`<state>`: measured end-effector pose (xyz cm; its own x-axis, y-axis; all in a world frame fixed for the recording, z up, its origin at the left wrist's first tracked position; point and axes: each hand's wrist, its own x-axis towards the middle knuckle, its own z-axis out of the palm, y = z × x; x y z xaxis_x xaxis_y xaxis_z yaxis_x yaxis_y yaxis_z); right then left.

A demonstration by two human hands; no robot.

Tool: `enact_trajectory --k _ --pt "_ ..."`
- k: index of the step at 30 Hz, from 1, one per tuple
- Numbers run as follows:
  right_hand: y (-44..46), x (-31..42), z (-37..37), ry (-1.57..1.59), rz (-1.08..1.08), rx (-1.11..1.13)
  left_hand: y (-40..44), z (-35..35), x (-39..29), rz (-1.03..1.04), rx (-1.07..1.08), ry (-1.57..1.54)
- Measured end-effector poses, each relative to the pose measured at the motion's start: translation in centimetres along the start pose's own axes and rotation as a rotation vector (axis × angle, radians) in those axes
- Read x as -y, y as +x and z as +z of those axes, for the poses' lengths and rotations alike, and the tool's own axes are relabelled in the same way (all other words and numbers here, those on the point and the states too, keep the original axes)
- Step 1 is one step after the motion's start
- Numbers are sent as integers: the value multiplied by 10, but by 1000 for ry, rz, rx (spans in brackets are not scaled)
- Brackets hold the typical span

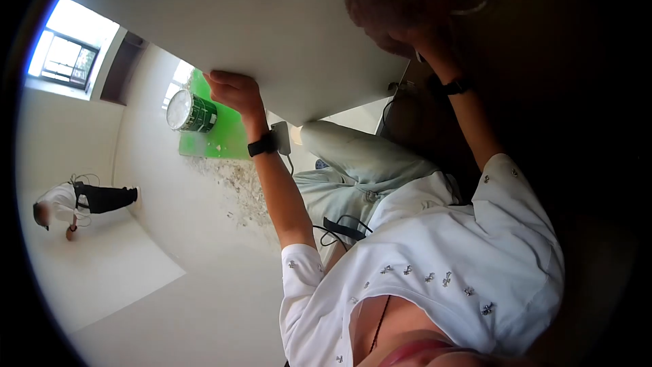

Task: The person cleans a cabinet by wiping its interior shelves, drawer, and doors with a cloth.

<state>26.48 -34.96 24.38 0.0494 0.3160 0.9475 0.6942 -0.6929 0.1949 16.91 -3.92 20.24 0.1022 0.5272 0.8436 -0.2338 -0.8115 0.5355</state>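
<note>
A large pale grey flat panel (272, 20) spans the top of the view. My left hand (236, 95) is at its left edge, fingers curled against the edge and closed on it; a dark band circles the wrist. My right hand (401, 17) is raised near the panel's right side, in deep shadow. Its fingers merge with a dark brownish shape, so what it holds, if anything, cannot be made out. A faint pale curved rim shows beside it. The right wrist also wears a dark band.
A green-and-white bucket (204, 114) with a whitish top stands on a green sheet (231, 137). Scattered debris (238, 190) marks the floor. A small grey box (280, 137) with a cable is beside my left wrist. Another person (85, 200) is at far left, below a window (64, 58).
</note>
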Motion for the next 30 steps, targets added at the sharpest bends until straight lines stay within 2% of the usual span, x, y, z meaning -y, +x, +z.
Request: enact_trajectory --k 2,4,6,8,9,10,12,14,15,17,18,19,20,21,22,24,30 --pt "-3 -1 7 25 6 -30 -1 8 9 48 17 -26" --pt "-14 -2 9 49 18 -60 -8 5 19 -102 91 -14" --pt "-20 1 14 79 9 -121 -10 9 20 -110 55 -21" --pt "-32 4 22 124 16 -174 -18 8 34 -109 120 -4" --pt "-38 5 25 164 68 14 -20 8 44 -103 124 -26" --pt "-37 3 30 190 89 -11 -21 10 49 -100 119 -51" --pt "-33 1 37 243 128 -64 -21 10 50 -296 110 -102" --pt "-35 14 21 195 82 -98 -21 3 75 -386 164 -146" --pt "-36 20 14 181 62 -87 -22 -2 90 -388 119 -130" --pt "-43 31 16 154 70 -25 -22 -9 109 -718 236 -259" --pt "-43 44 20 137 99 -33 -23 3 100 -769 44 -471" --pt "-44 57 23 119 129 -41 -29 -10 100 -902 157 -397" --pt "-44 70 26 101 169 -48 -34 -12 113 -907 183 -345" --pt "-39 81 31 177 106 -65 -34 -10 113 -874 137 -310" --pt "-39 94 31 163 150 -76 -38 -16 129 -780 196 -334" --pt "-41 108 34 183 178 -79 -34 -10 116 -721 135 -243" --pt "-101 142 73 374 81 167 -38 -6 120 -676 81 -245"
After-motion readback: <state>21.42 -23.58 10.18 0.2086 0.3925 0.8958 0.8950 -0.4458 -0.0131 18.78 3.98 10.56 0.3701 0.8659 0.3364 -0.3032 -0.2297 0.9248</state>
